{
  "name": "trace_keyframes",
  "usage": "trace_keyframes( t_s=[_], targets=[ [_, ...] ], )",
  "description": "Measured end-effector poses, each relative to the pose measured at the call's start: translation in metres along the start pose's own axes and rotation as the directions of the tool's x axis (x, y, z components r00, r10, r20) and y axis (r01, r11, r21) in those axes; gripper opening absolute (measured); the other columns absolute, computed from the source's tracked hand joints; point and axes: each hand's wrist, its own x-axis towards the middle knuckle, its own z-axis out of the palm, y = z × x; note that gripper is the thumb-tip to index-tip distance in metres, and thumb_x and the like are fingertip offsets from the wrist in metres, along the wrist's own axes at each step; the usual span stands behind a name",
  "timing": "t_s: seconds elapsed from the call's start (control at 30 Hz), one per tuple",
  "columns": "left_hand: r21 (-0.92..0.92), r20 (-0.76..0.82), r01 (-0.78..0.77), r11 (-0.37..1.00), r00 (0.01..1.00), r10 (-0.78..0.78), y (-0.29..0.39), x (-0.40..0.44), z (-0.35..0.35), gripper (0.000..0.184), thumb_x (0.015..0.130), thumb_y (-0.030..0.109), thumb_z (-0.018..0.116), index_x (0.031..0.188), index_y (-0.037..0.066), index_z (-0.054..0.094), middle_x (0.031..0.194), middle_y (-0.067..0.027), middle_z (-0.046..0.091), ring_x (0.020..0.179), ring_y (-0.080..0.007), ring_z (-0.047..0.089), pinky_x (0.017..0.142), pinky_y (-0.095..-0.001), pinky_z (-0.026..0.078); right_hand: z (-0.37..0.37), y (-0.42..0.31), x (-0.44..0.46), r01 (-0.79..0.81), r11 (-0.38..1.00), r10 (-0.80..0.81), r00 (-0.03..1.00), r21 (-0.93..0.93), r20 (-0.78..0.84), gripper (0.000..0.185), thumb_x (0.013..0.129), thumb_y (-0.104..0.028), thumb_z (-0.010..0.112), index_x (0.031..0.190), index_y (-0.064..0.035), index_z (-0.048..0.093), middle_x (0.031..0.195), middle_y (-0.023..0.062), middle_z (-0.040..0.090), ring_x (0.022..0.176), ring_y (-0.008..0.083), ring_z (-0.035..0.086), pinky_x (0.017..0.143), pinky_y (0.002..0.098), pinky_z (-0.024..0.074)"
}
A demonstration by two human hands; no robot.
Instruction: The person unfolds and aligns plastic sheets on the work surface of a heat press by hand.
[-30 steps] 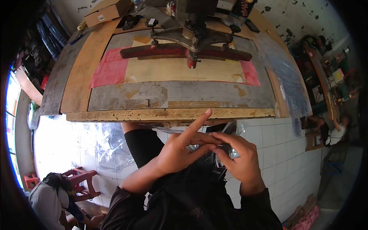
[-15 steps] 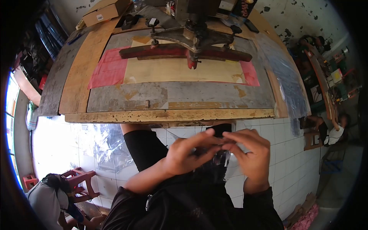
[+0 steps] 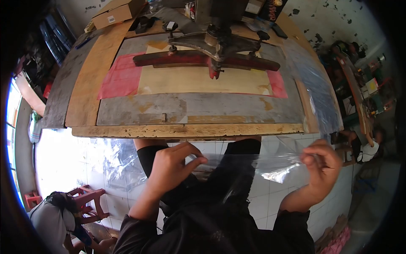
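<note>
the left hand (image 3: 171,167) and right hand (image 3: 320,167) pinch a clear plastic sheet (image 3: 270,163) between thumb and fingers, stretched over the lap, just beyond the tabletop's (image 3: 144,103) near edge. the press bar (image 3: 186,60) hangs over the pale panel (image 3: 182,80) toward the tabletop's far edge.

Worn table (image 3: 237,129), yellow sheet (image 3: 182,81), clear plastic (image 3: 319,95), 1 cardboard box (image 3: 115,16)

Window glare at left; dark, fisheye-curved edges.
</note>
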Motion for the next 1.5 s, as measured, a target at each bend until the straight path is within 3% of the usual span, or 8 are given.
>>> trace_keyframes(
  t_s=[0.17,0.3,0.37,0.4,0.5,0.6,0.83,1.5],
  targets=[
    [-0.064,-0.030,-0.006,0.998,1.000,0.004,-0.008,0.009,-0.034,0.021,0.085,0.018,0.089,0.089,0.005,0.073,0.093,-0.0057,0.077,0.078,-0.0231,0.071,0.068,-0.0320,0.054,-0.034,0.017,-0.003,0.122,0.991,-0.118,0.991,0.058,-0.066,0.033,0.095,-0.024,0.081,0.104,0.0055,0.070,0.088,0.0095,0.062,0.072,0.0132,0.060,0.064,0.0244,0.0454],
    [-0.260,-0.107,-0.251,0.932,0.967,0.230,-0.014,0.019,-0.043,0.021,0.088,0.008,0.086,0.100,0.004,0.069,0.099,-0.0091,0.079,0.089,-0.0209,0.077,0.075,-0.0317,0.059,-0.034,0.029,0.006,0.129,0.989,-0.116,0.980,0.070,-0.163,0.027,0.099,-0.020,0.076,0.108,0.0044,0.070,0.088,0.0070,0.063,0.071,0.0120,0.059,0.063,0.0249,0.0452],
    [-0.770,0.080,0.186,0.610,0.977,-0.198,-0.009,0.021,-0.053,0.024,0.090,0.002,0.084,0.103,0.001,0.064,0.098,-0.0127,0.080,0.096,-0.0195,0.078,0.088,-0.0335,0.060,-0.031,0.036,0.022,0.045,0.997,-0.035,0.990,0.068,-0.138,0.025,0.100,-0.020,0.075,0.109,0.0035,0.071,0.088,0.0060,0.066,0.073,0.0112,0.060,0.064,0.0248,0.0464],
    [-0.656,-0.013,0.158,0.738,0.975,-0.220,-0.008,0.031,-0.059,0.029,0.093,0.000,0.082,0.116,-0.001,0.064,0.095,-0.0127,0.079,0.091,-0.0157,0.077,0.079,-0.0270,0.060,-0.028,0.040,0.034,-0.047,0.997,0.053,0.992,0.055,-0.116,0.024,0.100,-0.019,0.075,0.109,0.0026,0.072,0.089,0.0050,0.068,0.075,0.0103,0.062,0.064,0.0247,0.0477],
    [-0.514,-0.133,0.110,0.851,0.969,-0.206,-0.012,0.065,-0.074,0.044,0.094,0.001,0.080,0.133,-0.001,0.061,0.095,-0.0105,0.079,0.090,-0.0127,0.075,0.080,-0.0269,0.059,0.008,0.064,0.075,-0.178,0.984,0.178,0.981,0.017,-0.072,0.025,0.100,-0.021,0.077,0.111,0.0009,0.074,0.093,0.0026,0.073,0.080,0.0072,0.065,0.068,0.0231,0.0505],
    [-0.418,-0.082,0.137,0.898,0.979,-0.188,-0.039,0.090,-0.081,0.054,0.096,0.004,0.079,0.144,0.000,0.056,0.098,-0.0099,0.079,0.091,-0.0111,0.074,0.081,-0.0259,0.058,0.050,0.120,0.108,-0.194,0.977,0.191,0.981,0.087,0.043,0.021,0.101,-0.018,0.076,0.110,0.0006,0.075,0.092,0.0007,0.073,0.076,0.0054,0.064,0.067,0.0222,0.0496],
    [-0.456,-0.132,0.167,0.874,0.959,-0.252,-0.086,0.083,-0.058,0.050,0.100,0.001,0.072,0.146,0.001,0.054,0.105,-0.0108,0.080,0.093,-0.0093,0.072,0.083,-0.0264,0.057,0.098,0.193,0.124,-0.313,0.947,0.291,0.930,0.073,0.223,0.019,0.101,-0.017,0.076,0.109,0.0000,0.075,0.087,-0.0007,0.073,0.072,0.0056,0.061,0.064,0.0230,0.0482],
    [-0.554,-0.100,0.235,0.799,0.934,-0.344,-0.082,0.083,-0.058,0.046,0.101,0.001,0.071,0.144,0.000,0.056,0.105,-0.0117,0.079,0.100,-0.0114,0.074,0.088,-0.0250,0.053,0.093,0.186,0.119,-0.384,0.886,0.345,0.921,0.261,0.184,0.018,0.100,-0.017,0.078,0.109,-0.0018,0.075,0.089,0.0013,0.071,0.073,0.0076,0.060,0.067,0.0229,0.0458]
  ],
)
